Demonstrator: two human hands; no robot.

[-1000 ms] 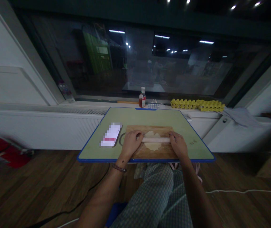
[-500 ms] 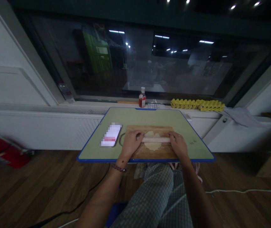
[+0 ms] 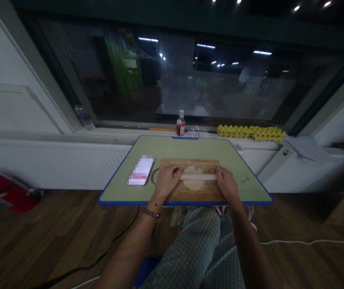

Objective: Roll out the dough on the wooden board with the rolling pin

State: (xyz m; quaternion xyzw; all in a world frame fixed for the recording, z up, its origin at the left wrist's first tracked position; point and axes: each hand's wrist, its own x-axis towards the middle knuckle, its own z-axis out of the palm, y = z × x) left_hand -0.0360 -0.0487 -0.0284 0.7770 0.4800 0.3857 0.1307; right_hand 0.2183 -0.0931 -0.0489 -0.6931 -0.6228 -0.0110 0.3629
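Note:
A pale rolling pin (image 3: 198,177) lies crosswise on a flattened, ragged-edged sheet of dough (image 3: 194,185). My left hand (image 3: 168,180) is closed around the pin's left end, and my right hand (image 3: 226,182) grips its right end. Dough shows both above and below the pin. Under it is a wooden cutting board (image 3: 190,196), part of whose left and right sides my hands cover. The board rests on a small green table (image 3: 165,147) with a blue rim.
Left of the board lies a phone (image 3: 141,171) with a lit screen, beside a dark curved loop (image 3: 154,176). On the windowsill stand a bottle of red liquid (image 3: 180,123), yellow egg cartons (image 3: 250,132) and a clear bottle (image 3: 84,116). A red fire extinguisher (image 3: 6,192) is at left.
Almost nothing differs. Both hands stay on the rolling pin, and the pin sits at nearly the same place across the dough.

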